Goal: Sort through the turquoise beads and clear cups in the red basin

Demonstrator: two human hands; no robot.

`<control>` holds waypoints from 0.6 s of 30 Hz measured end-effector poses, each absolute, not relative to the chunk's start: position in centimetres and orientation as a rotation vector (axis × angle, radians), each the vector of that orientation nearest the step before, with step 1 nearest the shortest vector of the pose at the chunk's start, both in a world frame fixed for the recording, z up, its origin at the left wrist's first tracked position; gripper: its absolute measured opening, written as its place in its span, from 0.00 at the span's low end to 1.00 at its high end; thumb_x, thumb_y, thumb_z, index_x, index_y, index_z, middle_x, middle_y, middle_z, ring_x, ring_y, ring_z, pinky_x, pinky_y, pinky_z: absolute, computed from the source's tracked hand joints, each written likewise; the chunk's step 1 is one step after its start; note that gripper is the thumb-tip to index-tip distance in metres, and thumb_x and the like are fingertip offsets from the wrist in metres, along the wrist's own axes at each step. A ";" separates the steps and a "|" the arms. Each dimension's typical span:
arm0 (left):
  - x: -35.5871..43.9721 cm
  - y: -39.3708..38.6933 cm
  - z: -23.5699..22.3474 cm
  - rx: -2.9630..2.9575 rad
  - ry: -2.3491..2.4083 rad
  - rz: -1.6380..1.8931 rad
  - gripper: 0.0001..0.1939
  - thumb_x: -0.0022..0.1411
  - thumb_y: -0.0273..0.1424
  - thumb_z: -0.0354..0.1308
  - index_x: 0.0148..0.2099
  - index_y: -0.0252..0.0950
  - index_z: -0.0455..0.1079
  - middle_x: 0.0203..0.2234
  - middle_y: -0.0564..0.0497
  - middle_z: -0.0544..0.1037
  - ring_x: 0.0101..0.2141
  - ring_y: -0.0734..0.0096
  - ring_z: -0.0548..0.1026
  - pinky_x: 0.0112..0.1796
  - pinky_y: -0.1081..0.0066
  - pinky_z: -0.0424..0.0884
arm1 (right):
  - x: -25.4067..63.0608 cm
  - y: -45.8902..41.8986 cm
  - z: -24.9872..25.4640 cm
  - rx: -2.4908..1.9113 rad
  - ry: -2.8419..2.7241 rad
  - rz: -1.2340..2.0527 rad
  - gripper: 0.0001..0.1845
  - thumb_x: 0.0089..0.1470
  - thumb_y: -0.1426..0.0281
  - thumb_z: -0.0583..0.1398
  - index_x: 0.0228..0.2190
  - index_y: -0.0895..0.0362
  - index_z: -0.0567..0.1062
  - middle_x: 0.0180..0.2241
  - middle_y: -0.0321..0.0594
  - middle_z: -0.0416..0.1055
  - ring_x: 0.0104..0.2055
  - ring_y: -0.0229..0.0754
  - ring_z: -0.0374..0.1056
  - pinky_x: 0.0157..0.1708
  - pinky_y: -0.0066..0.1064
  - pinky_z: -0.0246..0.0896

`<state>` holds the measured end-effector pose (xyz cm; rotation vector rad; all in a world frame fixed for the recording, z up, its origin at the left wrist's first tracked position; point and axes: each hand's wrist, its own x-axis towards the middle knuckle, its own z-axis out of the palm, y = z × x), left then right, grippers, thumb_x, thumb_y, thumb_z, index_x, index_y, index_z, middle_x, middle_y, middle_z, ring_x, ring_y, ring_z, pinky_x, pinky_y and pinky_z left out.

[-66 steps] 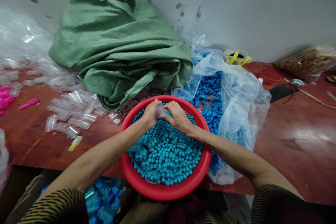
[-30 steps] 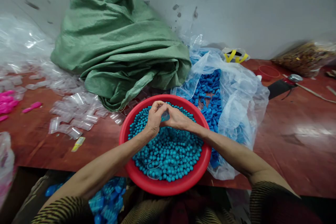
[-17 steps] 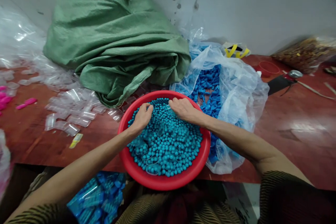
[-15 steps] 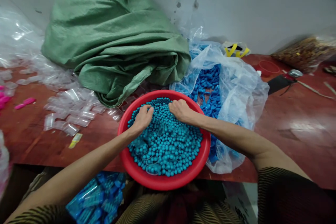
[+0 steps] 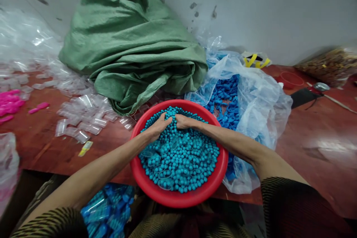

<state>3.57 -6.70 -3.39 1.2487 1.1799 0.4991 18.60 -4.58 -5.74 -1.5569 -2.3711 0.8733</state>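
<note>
A red basin (image 5: 136,169) stands before me, filled with turquoise beads (image 5: 184,156). Several clear plastic cups (image 5: 165,183) lie half sunk among the beads. Toward the basin's far side, my left hand (image 5: 160,125) rests in the beads with thumb and forefinger apart; its other fingertips are buried. Close beside it on the right, my right hand (image 5: 184,122) is curled into the beads, its fingertips hidden under them. A small gap with beads lies between the two hands.
A large green sack (image 5: 134,48) slumps behind the basin. Clear plastic pieces (image 5: 89,115) and pink parts (image 5: 11,104) lie leftward. On the right, an open plastic bag (image 5: 256,100) holds blue parts (image 5: 227,96). Bagged blue items (image 5: 108,208) sit below the table edge.
Both hands have drawn closer together in the beads, the right one moving left and the left one a little right. The whole view has shifted slightly.
</note>
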 end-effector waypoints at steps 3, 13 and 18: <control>2.8 -6.3 -3.9 1.386 1.150 0.584 0.38 0.47 0.34 0.61 0.61 0.36 0.55 0.55 0.43 0.69 0.54 0.58 0.68 0.55 0.56 0.61 | 18.5 -4.6 -6.0 -1.364 -2.314 1.048 0.13 0.43 0.83 0.58 0.34 0.60 0.73 0.29 0.28 0.73 0.34 0.33 0.68 0.35 0.21 0.61; 1.2 -6.9 -2.6 2.070 1.314 0.521 0.31 0.51 0.32 0.61 0.57 0.35 0.61 0.51 0.42 0.71 0.53 0.53 0.67 0.55 0.56 0.61 | 18.4 -5.0 -5.3 -1.174 -2.063 1.269 0.29 0.32 0.76 0.69 0.41 0.60 0.70 0.40 0.35 0.68 0.43 0.41 0.64 0.47 0.32 0.61; -0.1 -8.3 -1.5 2.201 1.343 0.478 0.27 0.52 0.34 0.60 0.55 0.38 0.62 0.45 0.44 0.71 0.47 0.55 0.70 0.49 0.57 0.66 | 17.4 -5.1 -6.0 -0.984 -2.130 1.214 0.33 0.32 0.68 0.71 0.43 0.58 0.69 0.44 0.38 0.68 0.46 0.44 0.64 0.49 0.37 0.60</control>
